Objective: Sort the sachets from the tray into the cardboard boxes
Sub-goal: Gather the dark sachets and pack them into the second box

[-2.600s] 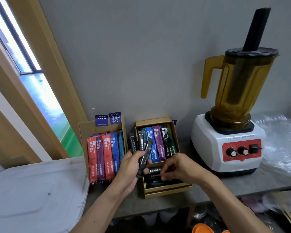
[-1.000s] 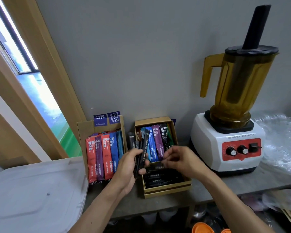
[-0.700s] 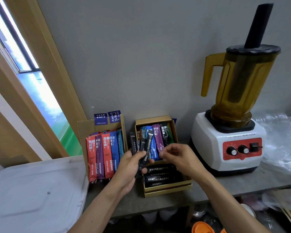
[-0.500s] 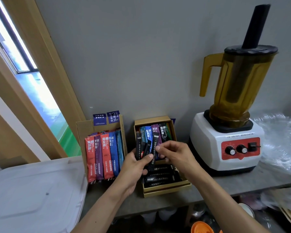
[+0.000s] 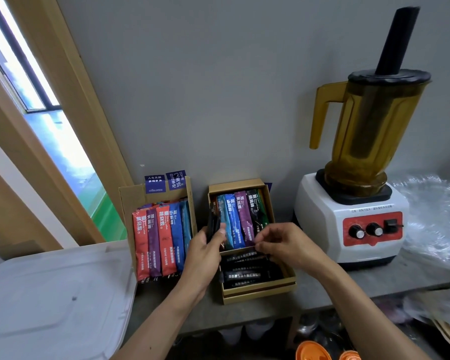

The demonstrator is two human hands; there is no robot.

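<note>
Two open cardboard boxes stand against the grey wall. The left box (image 5: 130, 201) holds upright red, purple and blue sachets (image 5: 161, 242). The right box (image 5: 260, 292) has coloured sachets (image 5: 240, 216) in its far half and black sachets (image 5: 247, 274) lying flat in its near half. My left hand (image 5: 205, 250) grips a small bunch of black sachets (image 5: 213, 224) at the right box's left wall. My right hand (image 5: 283, 245) pinches the end of a black sachet (image 5: 244, 253) lying across the top of the flat pile.
A blender (image 5: 353, 216) with an amber jug stands just right of the boxes. Crumpled clear plastic (image 5: 437, 219) lies at far right. A translucent white lid (image 5: 50, 302) covers the lower left. Orange caps (image 5: 312, 352) show below the shelf edge.
My right hand dropped from the bunch down to the flat black pile with one sachet. My left hand drew its bunch closer together against the right box's left wall.
</note>
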